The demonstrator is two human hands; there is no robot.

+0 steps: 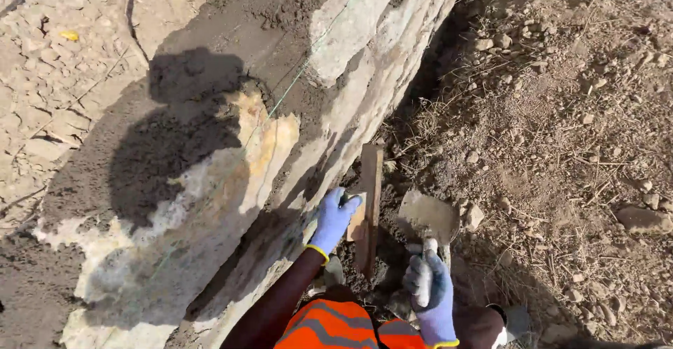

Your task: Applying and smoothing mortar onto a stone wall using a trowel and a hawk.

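My left hand (333,217), in a blue glove, holds a small pale stone piece (357,221) against the side of a rough stone wall (231,167), low down near the ground. A narrow wooden board (369,205) stands upright right beside that hand. My right hand (429,294), also gloved in blue, is closed around the pale handle of a trowel (429,217). The trowel's mortar-caked blade points away from me, just right of the board.
Wet grey mortar (266,19) covers the wall top, and a thin green string line (294,83) runs along it. To the right lies dry ground with loose stones (641,219) and twigs. My orange vest (329,328) shows at the bottom.
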